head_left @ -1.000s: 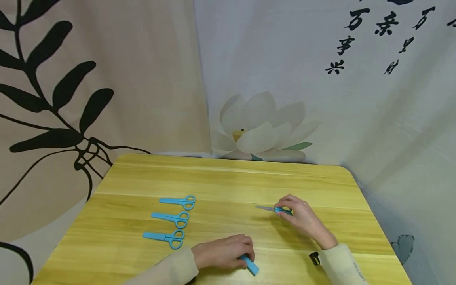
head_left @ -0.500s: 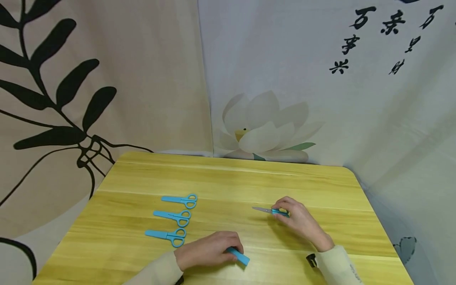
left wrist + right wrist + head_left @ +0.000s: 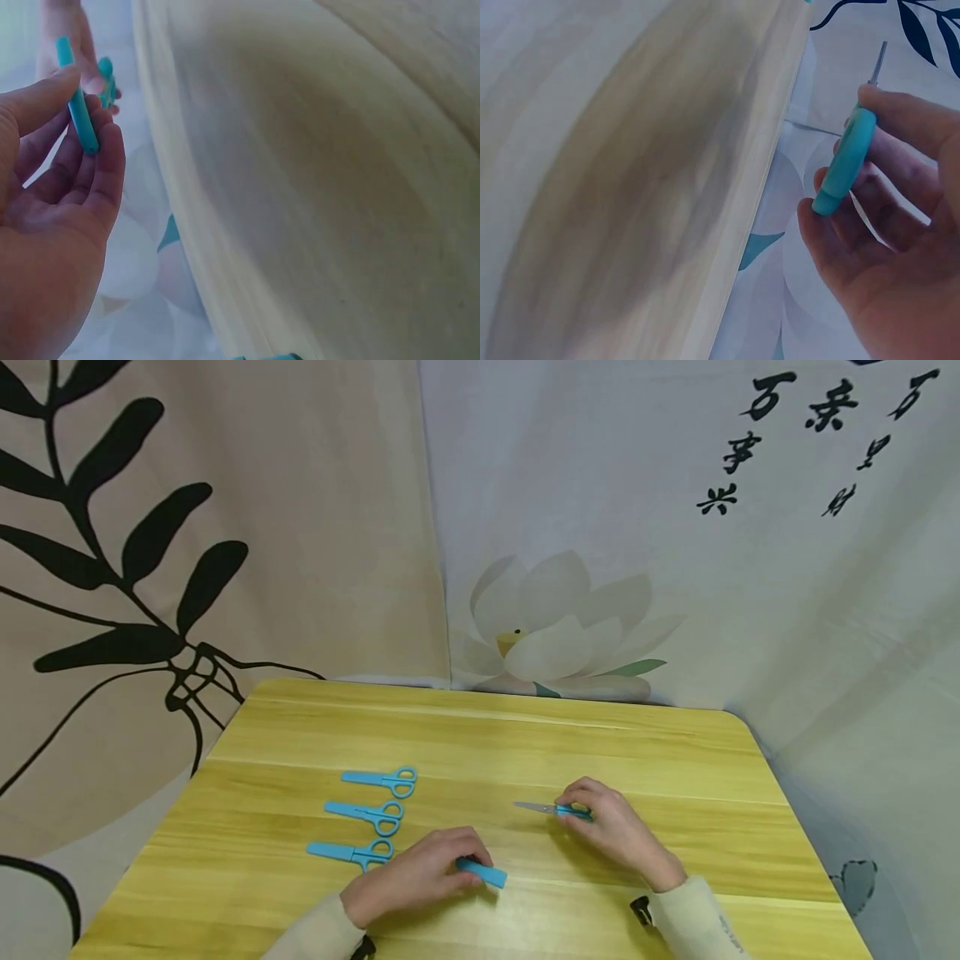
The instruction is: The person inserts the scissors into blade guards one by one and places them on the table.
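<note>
My left hand [image 3: 427, 870] pinches a blue scissor sheath [image 3: 482, 872] between thumb and fingers, above the table's near half. In the left wrist view the sheath [image 3: 82, 120] lies across the curled fingers under the thumb. Farther right, my right hand [image 3: 618, 831] grips blue-handled scissors [image 3: 574, 812] by the handles, their bare metal blades pointing left. The right wrist view shows the scissors' handle [image 3: 847, 161] between thumb and fingers, the blades appearing closed. Sheath and scissors are apart.
Three blue sheathed scissors lie in a column at the left: far scissors [image 3: 378, 780], middle scissors [image 3: 365, 815] and near scissors [image 3: 349, 852], the last partly behind my left hand. The wooden table [image 3: 480, 735] ends at a printed curtain [image 3: 570, 527].
My left hand has moved left and away from me with the sheath, now overlapping the near scissors. My right hand has shifted slightly left with its scissors. The head view has turned a little.
</note>
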Available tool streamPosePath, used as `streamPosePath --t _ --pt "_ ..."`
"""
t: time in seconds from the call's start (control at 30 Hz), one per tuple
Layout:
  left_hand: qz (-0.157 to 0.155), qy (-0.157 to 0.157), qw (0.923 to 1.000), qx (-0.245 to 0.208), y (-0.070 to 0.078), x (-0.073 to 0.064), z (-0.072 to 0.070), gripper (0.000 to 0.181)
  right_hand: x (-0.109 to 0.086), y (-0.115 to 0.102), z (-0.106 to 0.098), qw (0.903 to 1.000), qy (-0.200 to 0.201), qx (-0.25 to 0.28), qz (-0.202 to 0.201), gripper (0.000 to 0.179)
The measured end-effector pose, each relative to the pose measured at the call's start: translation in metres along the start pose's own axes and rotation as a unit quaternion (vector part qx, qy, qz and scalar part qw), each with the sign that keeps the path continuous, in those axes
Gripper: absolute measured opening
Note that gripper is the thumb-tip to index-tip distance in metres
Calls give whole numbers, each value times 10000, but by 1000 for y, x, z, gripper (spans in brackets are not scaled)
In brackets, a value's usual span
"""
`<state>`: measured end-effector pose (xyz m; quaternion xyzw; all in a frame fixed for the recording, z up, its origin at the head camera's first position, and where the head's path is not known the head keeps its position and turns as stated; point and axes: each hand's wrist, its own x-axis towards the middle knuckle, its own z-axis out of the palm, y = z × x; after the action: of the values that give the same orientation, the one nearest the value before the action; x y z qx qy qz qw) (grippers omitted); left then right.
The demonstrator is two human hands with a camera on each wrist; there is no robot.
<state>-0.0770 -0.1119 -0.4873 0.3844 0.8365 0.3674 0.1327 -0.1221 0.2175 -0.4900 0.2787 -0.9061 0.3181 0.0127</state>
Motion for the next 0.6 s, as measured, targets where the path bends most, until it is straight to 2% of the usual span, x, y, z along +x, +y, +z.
streamPosePath --t 0.3,0.47,0.6 --pt "-46 509 9987 -41 -4 -5 -6 20 1 -4 5 10000 29 40 -57 13" --pt "-274 791 9965 87 -5 -7 -11 21 2 -9 5 9999 37 34 -105 13" --pt "-341 941 9950 63 -4 -8 -15 19 3 -13 6 9998 92 -19 -171 15"
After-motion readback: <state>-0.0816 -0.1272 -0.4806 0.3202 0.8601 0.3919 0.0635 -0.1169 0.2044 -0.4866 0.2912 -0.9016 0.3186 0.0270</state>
